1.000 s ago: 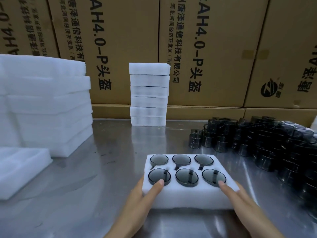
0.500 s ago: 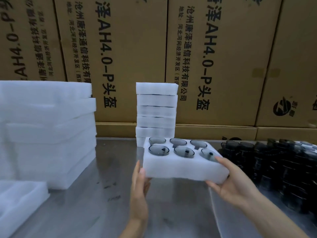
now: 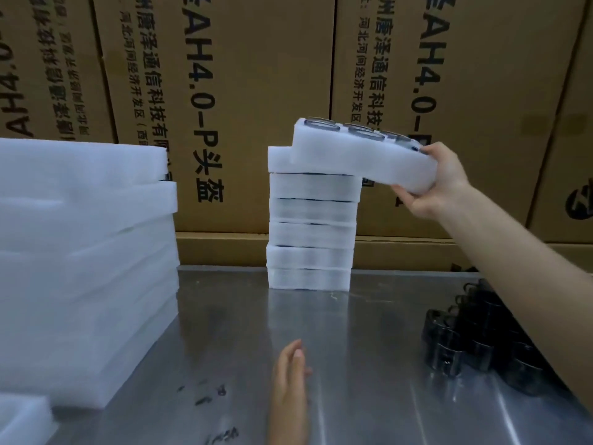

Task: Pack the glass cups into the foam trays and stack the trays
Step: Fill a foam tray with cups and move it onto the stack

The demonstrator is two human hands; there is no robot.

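A white foam tray (image 3: 356, 157) filled with dark glass cups is held at its right end by my right hand (image 3: 439, 184), thumb on top and fingers underneath. Its left end sits tilted on the top of the stack of packed foam trays (image 3: 311, 232) at the back of the steel table. My left hand (image 3: 290, 383) hangs low over the table with fingers straight, holding nothing. Loose dark glass cups (image 3: 475, 342) stand grouped at the right, partly hidden by my right forearm.
A tall pile of empty foam trays (image 3: 83, 268) fills the left side, with another foam piece (image 3: 22, 419) at the lower left corner. Printed cardboard boxes (image 3: 244, 101) wall off the back. The steel table (image 3: 353, 364) lies between the piles.
The filled tray went from the table up onto the top of the stack. My left hand let go of it and dropped back toward me; my right hand alone carries it.
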